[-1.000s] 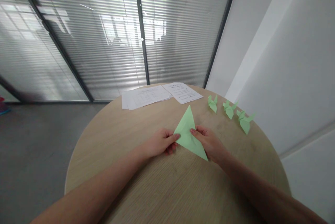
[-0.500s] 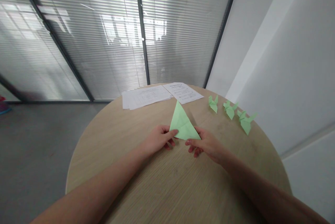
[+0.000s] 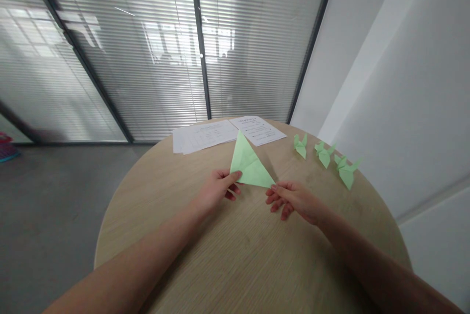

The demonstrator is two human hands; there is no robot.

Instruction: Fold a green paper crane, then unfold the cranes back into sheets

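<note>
A light green paper (image 3: 250, 164), folded into a triangle with creases showing, is held above the middle of the table with one point facing away from me. My left hand (image 3: 221, 185) grips its lower left corner, thumb on top and fingers beneath. At the lower right corner, my right hand (image 3: 290, 197) pinches the tip between thumb and index finger, while its other fingers hang loosely below.
Three folded green paper figures (image 3: 324, 155) stand in a row along the right side of the round wooden table (image 3: 235, 255). Printed white sheets (image 3: 205, 135) lie at the far edge, before a glass partition with blinds. A white wall is at the right.
The green triangle has shifted left and slightly away from me, along with my left hand. My right hand now holds only the corner's tip, its lower fingers more spread.
</note>
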